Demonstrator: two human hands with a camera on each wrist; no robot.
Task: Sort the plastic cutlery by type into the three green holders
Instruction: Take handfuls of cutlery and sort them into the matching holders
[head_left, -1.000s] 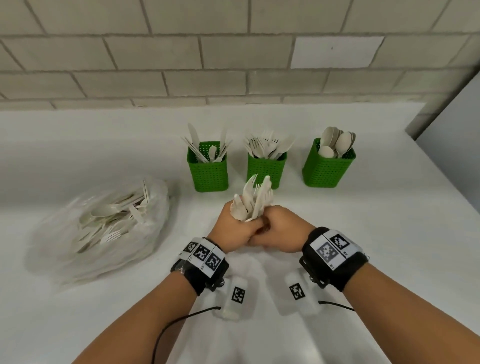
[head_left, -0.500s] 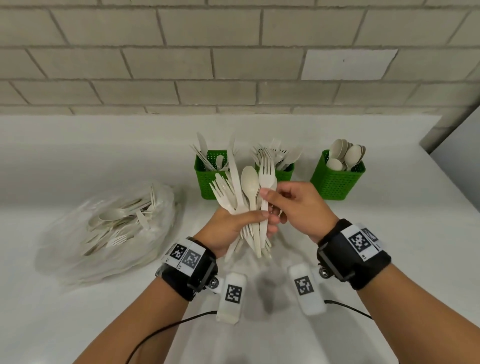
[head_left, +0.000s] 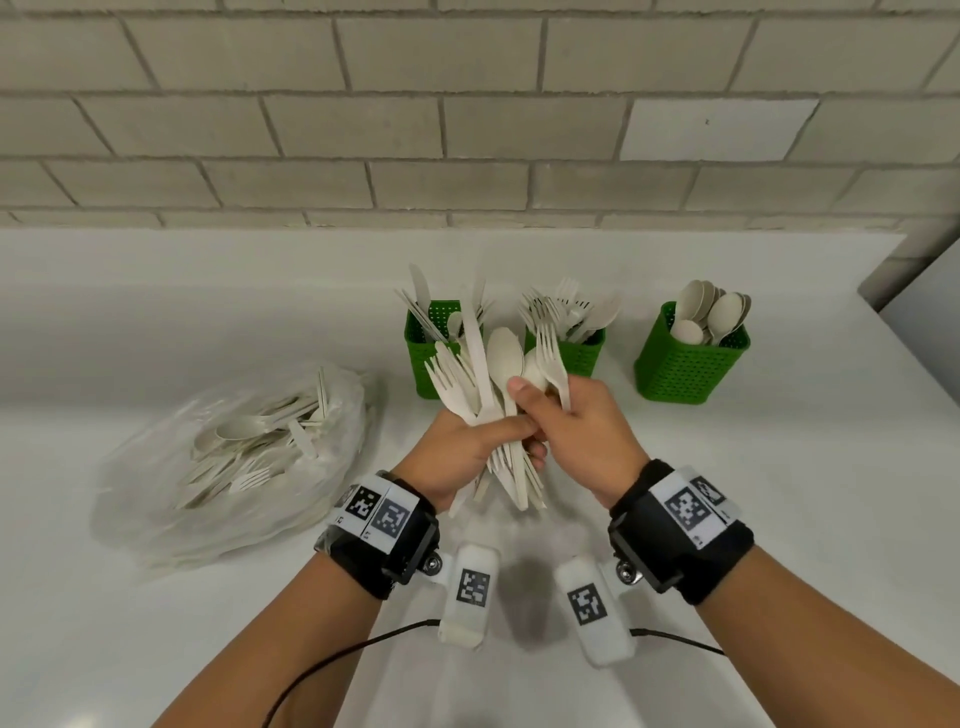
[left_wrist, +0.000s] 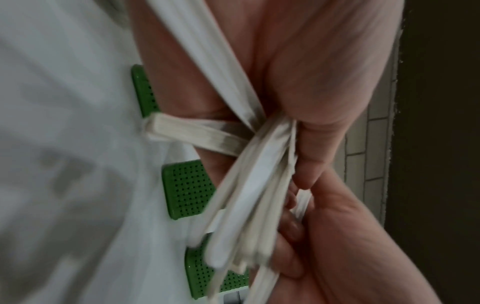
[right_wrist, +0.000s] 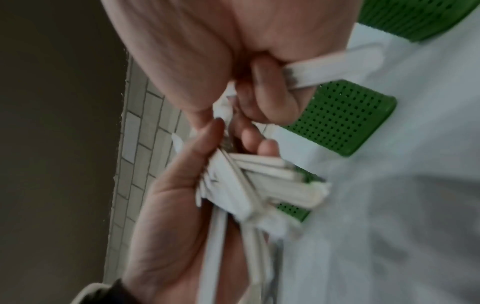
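My left hand (head_left: 470, 447) grips a fanned bundle of white plastic cutlery (head_left: 480, 384) above the table, with forks, a knife and a spoon mixed in it. My right hand (head_left: 563, 415) touches the bundle's right side, fingers curled round one fork (head_left: 550, 348), thumb on a spoon bowl. The right wrist view shows that fork's handle (right_wrist: 337, 65) in the curled fingers. Behind stand three green holders: the left one (head_left: 421, 364) with knives, the middle one (head_left: 584, 358) with forks, the right one (head_left: 685, 364) with spoons. The bundle's handles (left_wrist: 254, 185) cross under my left palm.
A clear plastic bag (head_left: 234, 457) with several loose pieces of cutlery lies on the white table at the left. A brick wall (head_left: 467, 130) runs along the back. The table's right edge (head_left: 914, 353) lies beyond the spoon holder.
Both hands lifted the bundle and fanned it out. My right hand moved from pinching the fork near its head to curling round its handle at the bundle's right side.
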